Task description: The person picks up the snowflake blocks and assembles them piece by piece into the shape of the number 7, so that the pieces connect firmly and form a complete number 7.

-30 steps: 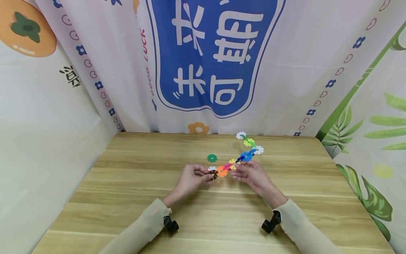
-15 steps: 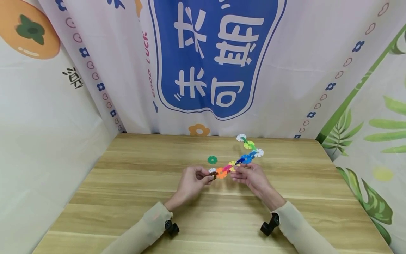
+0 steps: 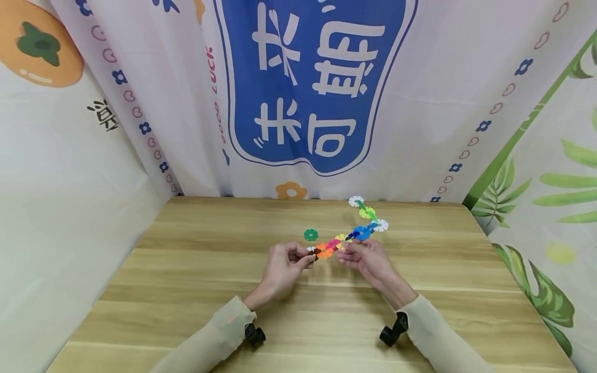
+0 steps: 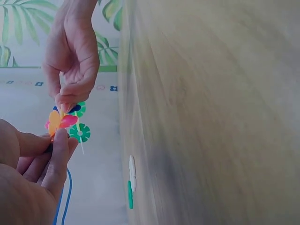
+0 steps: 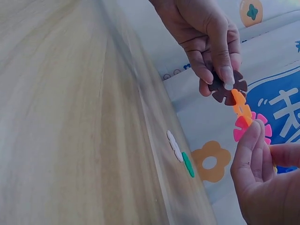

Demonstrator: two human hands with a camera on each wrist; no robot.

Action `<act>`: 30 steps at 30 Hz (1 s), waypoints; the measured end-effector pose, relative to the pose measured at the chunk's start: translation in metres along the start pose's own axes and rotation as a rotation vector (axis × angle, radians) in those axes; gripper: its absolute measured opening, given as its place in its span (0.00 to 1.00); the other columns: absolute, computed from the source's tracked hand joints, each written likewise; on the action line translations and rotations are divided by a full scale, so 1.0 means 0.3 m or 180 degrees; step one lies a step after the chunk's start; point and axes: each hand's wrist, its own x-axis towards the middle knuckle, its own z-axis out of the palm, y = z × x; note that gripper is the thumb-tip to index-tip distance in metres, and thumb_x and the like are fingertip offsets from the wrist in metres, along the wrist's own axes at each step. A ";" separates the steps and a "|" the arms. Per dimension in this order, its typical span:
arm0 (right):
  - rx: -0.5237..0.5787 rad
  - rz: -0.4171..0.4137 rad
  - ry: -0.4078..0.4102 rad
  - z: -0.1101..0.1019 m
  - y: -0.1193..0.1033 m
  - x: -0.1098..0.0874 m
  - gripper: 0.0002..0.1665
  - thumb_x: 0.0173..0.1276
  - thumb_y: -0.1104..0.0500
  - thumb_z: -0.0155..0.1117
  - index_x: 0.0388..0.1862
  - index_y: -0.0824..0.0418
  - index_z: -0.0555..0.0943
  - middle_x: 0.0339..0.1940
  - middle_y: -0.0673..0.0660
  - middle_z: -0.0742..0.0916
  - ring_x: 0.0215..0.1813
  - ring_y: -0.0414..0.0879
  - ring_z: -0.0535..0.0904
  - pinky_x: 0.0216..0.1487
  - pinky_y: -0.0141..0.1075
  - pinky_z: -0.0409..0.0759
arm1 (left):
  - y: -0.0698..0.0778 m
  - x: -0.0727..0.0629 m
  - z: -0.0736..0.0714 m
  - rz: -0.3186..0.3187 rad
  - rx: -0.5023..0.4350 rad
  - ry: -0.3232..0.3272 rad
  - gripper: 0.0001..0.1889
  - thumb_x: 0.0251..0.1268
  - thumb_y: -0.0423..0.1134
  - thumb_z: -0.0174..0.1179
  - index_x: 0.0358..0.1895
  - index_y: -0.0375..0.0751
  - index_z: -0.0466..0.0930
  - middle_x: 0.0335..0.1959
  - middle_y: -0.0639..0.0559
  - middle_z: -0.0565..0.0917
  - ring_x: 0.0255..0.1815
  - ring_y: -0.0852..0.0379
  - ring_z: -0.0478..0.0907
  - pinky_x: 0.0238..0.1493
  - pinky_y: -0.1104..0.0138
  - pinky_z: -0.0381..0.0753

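Note:
My left hand (image 3: 283,267) pinches a dark brown notched plastic disc (image 5: 228,87) between thumb and fingers. Touching it is an orange disc (image 3: 324,251), the near end of a chain of interlocking snowflake discs. Beyond the orange come a pink disc (image 5: 253,127) and a yellow disc (image 3: 342,240), the latter pinched by my right hand (image 3: 370,261). Past that hand the chain bends upward through blue discs (image 3: 361,232), a white disc (image 3: 380,225) and a lime disc (image 3: 367,213) to a white end disc (image 3: 356,201). My fingers partly cover the brown and yellow discs.
On the wooden table (image 3: 210,290) a loose green disc (image 3: 311,234) lies flat beyond my left hand. Beside it is a loose white disc (image 4: 132,173), mostly hidden by the fingers in the head view. A printed curtain (image 3: 420,129) hangs along the back edge.
The brown disc has turned from nearly face-on to more edge-on in the head view and sits closer against the orange disc. Both hands keep their pinches and barely shift.

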 end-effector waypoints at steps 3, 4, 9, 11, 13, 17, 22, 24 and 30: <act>0.0059 -0.0013 -0.0031 -0.002 0.006 -0.001 0.05 0.80 0.66 0.58 0.47 0.66 0.72 0.37 0.56 0.92 0.45 0.49 0.93 0.64 0.49 0.88 | 0.002 -0.003 0.003 0.0040 0.0004 0.0003 0.03 0.67 0.27 0.69 0.35 0.30 0.86 0.36 0.36 0.91 0.36 0.35 0.92 0.33 0.70 0.91; 0.0071 -0.0018 -0.0045 -0.003 0.008 -0.002 0.04 0.80 0.66 0.58 0.46 0.66 0.72 0.37 0.56 0.92 0.45 0.49 0.93 0.64 0.49 0.88 | 0.001 -0.004 0.006 0.0056 -0.0001 0.0007 0.02 0.67 0.26 0.69 0.35 0.30 0.86 0.36 0.36 0.91 0.36 0.36 0.92 0.33 0.70 0.91; -0.0002 0.0009 -0.0055 -0.017 0.012 -0.013 0.02 0.81 0.65 0.56 0.45 0.64 0.72 0.40 0.53 0.92 0.46 0.48 0.92 0.66 0.48 0.87 | -0.004 -0.015 0.035 0.0221 0.0030 -0.0041 0.02 0.65 0.26 0.70 0.35 0.31 0.86 0.36 0.37 0.92 0.32 0.47 0.92 0.33 0.70 0.91; -0.0042 0.0021 -0.0042 -0.019 0.012 -0.022 0.02 0.82 0.65 0.55 0.46 0.64 0.73 0.40 0.53 0.91 0.46 0.47 0.92 0.66 0.48 0.87 | -0.009 -0.022 0.051 0.0329 0.0067 -0.0089 0.02 0.66 0.26 0.70 0.35 0.31 0.86 0.36 0.37 0.92 0.31 0.53 0.92 0.33 0.71 0.91; -0.0071 0.0044 -0.0068 -0.018 0.015 -0.033 0.03 0.82 0.64 0.57 0.47 0.64 0.73 0.41 0.54 0.90 0.46 0.48 0.91 0.66 0.50 0.86 | -0.013 -0.030 0.065 0.0427 0.0109 -0.0118 0.02 0.66 0.27 0.70 0.35 0.31 0.86 0.36 0.37 0.92 0.31 0.57 0.91 0.34 0.71 0.91; -0.0075 0.0160 -0.0271 -0.009 0.025 -0.052 0.11 0.79 0.62 0.63 0.53 0.66 0.74 0.45 0.55 0.90 0.52 0.52 0.91 0.68 0.53 0.85 | -0.017 -0.042 0.082 0.0593 0.0276 -0.0034 0.02 0.65 0.27 0.70 0.34 0.35 0.87 0.36 0.41 0.92 0.32 0.59 0.91 0.35 0.74 0.90; -0.0052 0.0184 -0.0462 -0.004 0.023 -0.065 0.22 0.78 0.63 0.64 0.63 0.73 0.74 0.47 0.56 0.91 0.52 0.50 0.91 0.67 0.48 0.85 | -0.010 -0.036 0.092 0.1047 0.0647 -0.0028 0.02 0.67 0.28 0.69 0.36 0.36 0.87 0.35 0.44 0.92 0.36 0.55 0.92 0.39 0.77 0.89; -0.0021 0.0167 -0.0439 -0.008 0.019 -0.066 0.21 0.78 0.64 0.63 0.63 0.75 0.74 0.46 0.55 0.91 0.49 0.48 0.92 0.65 0.46 0.87 | -0.006 -0.030 0.098 0.1208 0.0747 -0.0092 0.01 0.68 0.29 0.69 0.37 0.36 0.88 0.35 0.45 0.92 0.37 0.54 0.92 0.41 0.77 0.89; 0.0065 0.0263 -0.0418 -0.029 0.011 -0.057 0.13 0.77 0.67 0.63 0.57 0.72 0.80 0.43 0.55 0.92 0.46 0.45 0.92 0.65 0.44 0.87 | -0.001 -0.016 0.108 0.1348 0.0913 -0.0261 0.02 0.69 0.34 0.71 0.38 0.39 0.89 0.36 0.48 0.93 0.37 0.57 0.92 0.42 0.78 0.89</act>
